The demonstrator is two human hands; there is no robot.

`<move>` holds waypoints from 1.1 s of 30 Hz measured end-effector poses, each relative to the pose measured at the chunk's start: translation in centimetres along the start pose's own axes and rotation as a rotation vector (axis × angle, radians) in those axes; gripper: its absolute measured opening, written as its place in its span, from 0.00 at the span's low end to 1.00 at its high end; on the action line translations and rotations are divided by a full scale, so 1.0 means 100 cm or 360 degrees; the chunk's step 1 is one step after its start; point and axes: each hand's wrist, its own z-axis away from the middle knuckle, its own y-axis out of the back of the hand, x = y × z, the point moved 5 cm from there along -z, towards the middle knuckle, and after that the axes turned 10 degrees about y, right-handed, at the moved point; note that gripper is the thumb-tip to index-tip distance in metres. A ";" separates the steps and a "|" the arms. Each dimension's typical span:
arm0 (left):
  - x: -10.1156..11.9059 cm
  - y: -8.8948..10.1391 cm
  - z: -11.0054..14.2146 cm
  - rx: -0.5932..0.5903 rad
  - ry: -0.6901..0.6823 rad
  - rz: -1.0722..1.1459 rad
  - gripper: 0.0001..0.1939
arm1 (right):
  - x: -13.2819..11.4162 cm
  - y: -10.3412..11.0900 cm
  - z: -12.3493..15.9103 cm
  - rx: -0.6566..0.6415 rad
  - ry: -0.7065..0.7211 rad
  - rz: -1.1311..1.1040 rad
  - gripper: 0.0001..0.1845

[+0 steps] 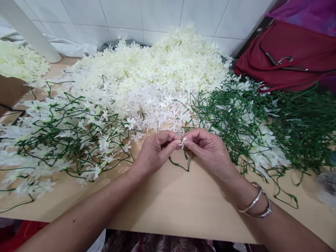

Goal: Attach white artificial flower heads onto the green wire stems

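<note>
Both hands meet over the table at the near edge of the flower heap. Between my left hand [157,147] and my right hand [207,148] is a small white artificial flower [182,142]. Thumb and forefinger of each hand are pinched together on it. A thin green stem [187,169] hangs below the fingers in a loop; whether it joins the flower is hidden by my fingertips. Just beyond my hands lie white stamen-like threads [149,105]. Left of my left hand are white flowers on green stems [73,136].
A large heap of cream-white flower heads [168,63] stands against the tiled wall [123,15]. Green stems [304,122] pile up on the right, below a red bag [286,56]. A white post [34,31] rises at the back left. Bare table [168,206] lies before me.
</note>
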 end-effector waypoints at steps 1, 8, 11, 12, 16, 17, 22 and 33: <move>0.003 0.000 0.000 0.0008 -0.0001 0.0037 0.06 | -0.002 0.000 0.000 0.0010 0.0006 0.0012 0.09; 0.027 0.032 0.007 0.0323 -0.0059 -0.0031 0.04 | -0.025 0.009 -0.005 -0.0092 0.0432 0.0630 0.04; 0.028 0.041 0.005 0.0204 0.0001 -0.0081 0.03 | -0.032 0.007 -0.006 -0.0322 0.0691 0.0873 0.05; 0.028 0.041 0.005 0.0149 0.0014 -0.0128 0.02 | -0.034 0.006 -0.005 -0.0389 0.0744 0.0939 0.06; 0.030 0.039 0.003 0.0082 -0.0003 -0.0266 0.02 | -0.043 -0.009 0.003 -0.0784 0.0753 0.1031 0.13; 0.031 0.038 0.003 0.0077 -0.0006 -0.0277 0.01 | -0.045 -0.013 0.007 -0.0895 0.0724 0.1044 0.14; 0.029 0.029 0.004 -0.0044 -0.0015 -0.0429 0.01 | -0.043 -0.015 0.009 -0.0994 0.0682 0.1220 0.08; 0.026 0.016 0.004 -0.0090 -0.0263 -0.0811 0.06 | -0.041 0.013 -0.003 0.0042 0.0719 0.1062 0.08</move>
